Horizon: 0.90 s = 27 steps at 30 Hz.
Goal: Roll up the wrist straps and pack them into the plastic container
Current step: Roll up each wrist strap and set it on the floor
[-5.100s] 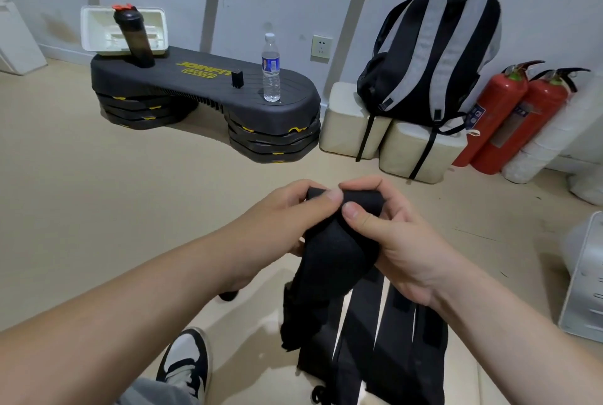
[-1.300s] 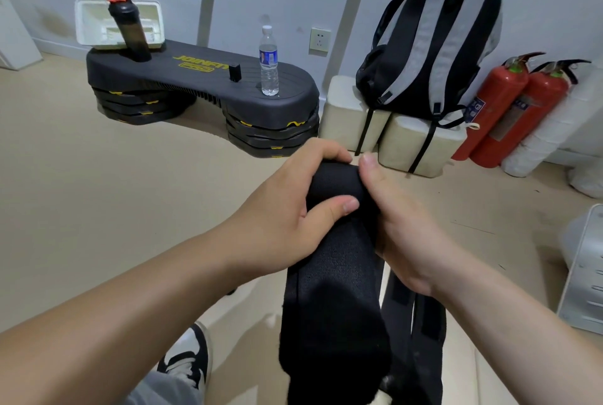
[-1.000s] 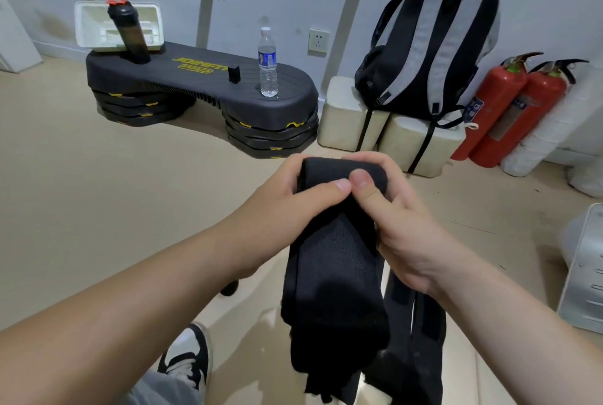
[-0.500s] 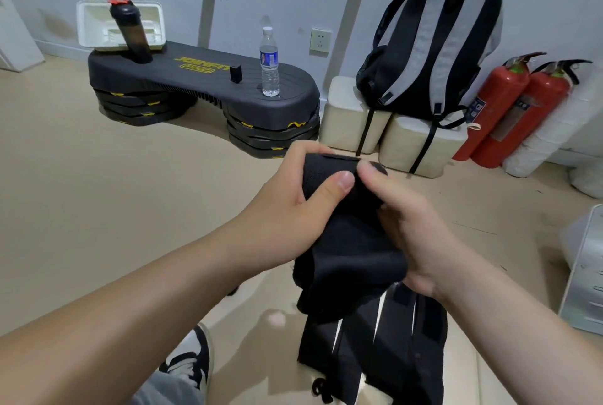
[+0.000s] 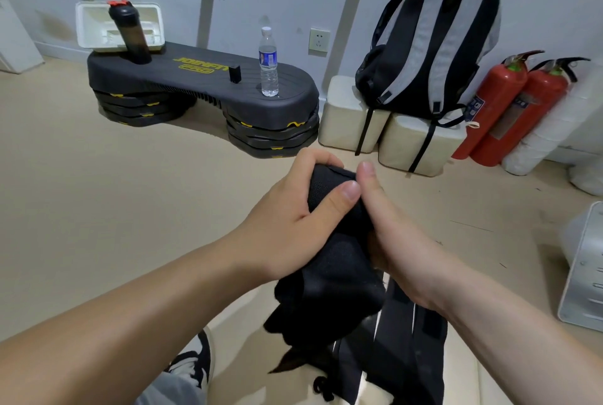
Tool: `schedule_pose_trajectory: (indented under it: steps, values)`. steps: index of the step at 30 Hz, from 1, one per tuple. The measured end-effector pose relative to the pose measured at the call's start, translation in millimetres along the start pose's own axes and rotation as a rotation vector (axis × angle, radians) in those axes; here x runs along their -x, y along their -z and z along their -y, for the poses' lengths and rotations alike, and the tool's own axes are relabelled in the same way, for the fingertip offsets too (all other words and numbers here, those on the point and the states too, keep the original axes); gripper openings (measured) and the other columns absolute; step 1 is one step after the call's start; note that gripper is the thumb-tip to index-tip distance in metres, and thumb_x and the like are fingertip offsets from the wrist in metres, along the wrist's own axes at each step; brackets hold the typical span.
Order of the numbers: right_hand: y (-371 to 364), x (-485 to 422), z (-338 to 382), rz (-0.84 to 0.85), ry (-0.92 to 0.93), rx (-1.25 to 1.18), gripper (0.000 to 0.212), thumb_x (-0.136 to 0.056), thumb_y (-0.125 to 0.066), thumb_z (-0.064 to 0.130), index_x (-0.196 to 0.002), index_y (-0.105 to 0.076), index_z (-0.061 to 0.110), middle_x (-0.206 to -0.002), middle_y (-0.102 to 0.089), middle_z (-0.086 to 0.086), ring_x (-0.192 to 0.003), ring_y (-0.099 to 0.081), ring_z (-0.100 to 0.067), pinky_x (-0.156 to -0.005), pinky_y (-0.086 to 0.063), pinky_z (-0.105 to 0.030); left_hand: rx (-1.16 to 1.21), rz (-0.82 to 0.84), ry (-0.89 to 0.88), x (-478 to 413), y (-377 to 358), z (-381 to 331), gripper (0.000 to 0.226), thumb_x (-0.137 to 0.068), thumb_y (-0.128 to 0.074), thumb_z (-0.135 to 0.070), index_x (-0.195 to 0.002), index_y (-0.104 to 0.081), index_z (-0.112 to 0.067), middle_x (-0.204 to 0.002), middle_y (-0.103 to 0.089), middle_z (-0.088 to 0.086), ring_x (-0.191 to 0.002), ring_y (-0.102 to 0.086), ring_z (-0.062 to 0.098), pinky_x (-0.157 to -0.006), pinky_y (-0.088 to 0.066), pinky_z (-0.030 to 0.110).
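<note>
**Firmly held: a part-rolled strap between 2 hands**

The left hand [image 5: 287, 218] curls round the rolled top of the black wrist strap [image 5: 329, 182], with the thumb pressed across the front and the fingers wrapped over the back. The right hand [image 5: 401, 241] lies against the roll's right side, thumb straight up and touching the left thumb's tip. Its fingers are hidden behind the fabric, so I cannot tell whether they grip.

The roll's axis runs roughly left to right. The unrolled tail hangs down toward the camera in a crumpled fold. Below it, more black straps [image 5: 408, 355] lie lengthwise, cut off by the bottom edge.

Well apart, at the far left, the white plastic container [image 5: 85, 26] stands on edge on a black step platform [image 5: 202, 84], its opening facing the camera, partly hidden by a dark shaker bottle [image 5: 130, 35].
</note>
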State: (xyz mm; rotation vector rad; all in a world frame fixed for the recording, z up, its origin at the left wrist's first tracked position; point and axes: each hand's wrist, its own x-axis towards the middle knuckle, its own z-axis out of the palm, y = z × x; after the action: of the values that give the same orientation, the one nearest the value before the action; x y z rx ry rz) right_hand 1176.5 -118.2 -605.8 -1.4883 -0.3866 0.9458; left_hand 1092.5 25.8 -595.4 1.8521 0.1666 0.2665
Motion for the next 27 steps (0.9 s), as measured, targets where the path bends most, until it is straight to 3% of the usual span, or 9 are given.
schedule_pose_trajectory:
  steps: [4, 6, 8, 10, 13, 17, 20, 24, 27]
  values:
    - [-3.5, 1.3, 2.7, 0.014, 0.039, -0.057, 0.061, -0.098, -0.044, 0.068, -0.131, -0.072, 0.024, -0.124, -0.078, -0.008, -0.118, -0.074, -0.026, -0.111, -0.050, -0.048, -0.002, -0.013, 0.090, 1.3, 0.8, -0.3, 0.025, -0.103, -0.051, -0.057, -0.120, -0.052, -0.039, -0.099, -0.069, -0.017, -0.091, -0.066, -0.004, -0.083, -0.052, 0.023]
    - [-5.9, 1.4, 2.8, 0.009, 0.081, -0.080, 0.054, -0.100, -0.053, 0.059, -0.135, -0.067, 0.020, -0.126, -0.077, -0.011, -0.120, -0.073, -0.028, -0.110, -0.052, -0.049, 0.035, -0.044, 0.178, -4.0, 6.1, 0.0, 0.034, -0.103, -0.041, -0.064, -0.119, -0.057, -0.039, -0.105, -0.071, -0.018, -0.096, -0.065, -0.011, -0.088, -0.049, 0.021]
    - [-4.2, -1.0, -0.5, -0.041, 0.151, -0.042, 0.049, -0.097, -0.066, 0.049, -0.135, -0.061, 0.019, -0.128, -0.075, -0.011, -0.121, -0.072, -0.027, -0.104, -0.057, -0.048, 0.148, 0.009, 0.331, -10.4, 11.6, 0.7, 0.053, -0.098, -0.037, -0.078, -0.123, -0.063, -0.040, -0.118, -0.074, -0.018, -0.110, -0.068, -0.004, -0.102, -0.050, 0.032]
    - [-2.9, -2.2, -1.2, -0.078, 0.227, -0.013, 0.045, -0.091, -0.071, 0.037, -0.132, -0.060, 0.020, -0.125, -0.074, -0.011, -0.116, -0.073, -0.022, -0.093, -0.062, -0.037, 0.289, 0.088, 0.443, -13.3, 12.8, -0.6, 0.065, -0.098, -0.034, -0.079, -0.129, -0.068, -0.033, -0.122, -0.078, -0.008, -0.114, -0.074, 0.013, -0.106, -0.054, 0.044]
    - [-1.5, -1.1, -0.3, -0.090, 0.325, 0.041, 0.039, -0.093, -0.071, 0.019, -0.129, -0.060, 0.028, -0.123, -0.071, -0.013, -0.106, -0.073, -0.018, -0.084, -0.062, -0.032, 0.365, 0.136, 0.487, -12.9, 10.8, -4.0, 0.062, -0.102, -0.036, -0.073, -0.128, -0.071, -0.029, -0.117, -0.080, -0.001, -0.111, -0.077, 0.019, -0.107, -0.055, 0.049]
    - [4.5, -2.5, 1.5, -0.069, 0.304, 0.023, 0.053, -0.096, -0.071, 0.000, -0.134, -0.059, 0.035, -0.134, -0.067, -0.011, -0.109, -0.073, -0.019, -0.084, -0.062, -0.032, 0.410, 0.122, 0.417, -14.0, 10.5, -0.3, 0.046, -0.102, -0.053, -0.061, -0.132, -0.067, -0.028, -0.124, -0.078, 0.001, -0.115, -0.075, 0.022, -0.108, -0.054, 0.053]
    - [8.4, -2.7, 6.2, -0.028, 0.220, -0.110, 0.063, -0.086, -0.075, 0.010, -0.140, -0.056, 0.036, -0.130, -0.074, 0.000, -0.113, -0.075, -0.018, -0.086, -0.061, -0.031, 0.385, 0.060, 0.342, -15.3, 10.7, 4.1, 0.039, -0.102, -0.063, -0.047, -0.134, -0.063, -0.026, -0.126, -0.076, 0.001, -0.115, -0.075, 0.021, -0.103, -0.059, 0.050]
    - [5.7, 1.3, 13.3, 0.061, 0.127, -0.096, 0.050, -0.100, -0.060, 0.053, -0.139, -0.065, 0.022, -0.132, -0.075, -0.006, -0.124, -0.071, -0.025, -0.108, -0.053, -0.049, 0.246, 0.041, 0.132, -11.8, 10.3, 4.2, 0.034, -0.101, -0.069, -0.033, -0.131, -0.058, -0.023, -0.114, -0.076, -0.001, -0.108, -0.074, 0.010, -0.089, -0.062, 0.029]
    - [6.2, 1.3, 13.2, 0.030, 0.112, -0.060, 0.053, -0.096, -0.053, 0.059, -0.129, -0.073, 0.023, -0.128, -0.076, -0.007, -0.121, -0.072, -0.025, -0.110, -0.051, -0.051, 0.110, 0.054, -0.002, -7.6, 10.3, 4.9, 0.043, -0.093, -0.071, -0.032, -0.133, -0.055, -0.026, -0.109, -0.072, -0.003, -0.104, -0.072, 0.012, -0.090, -0.062, 0.033]
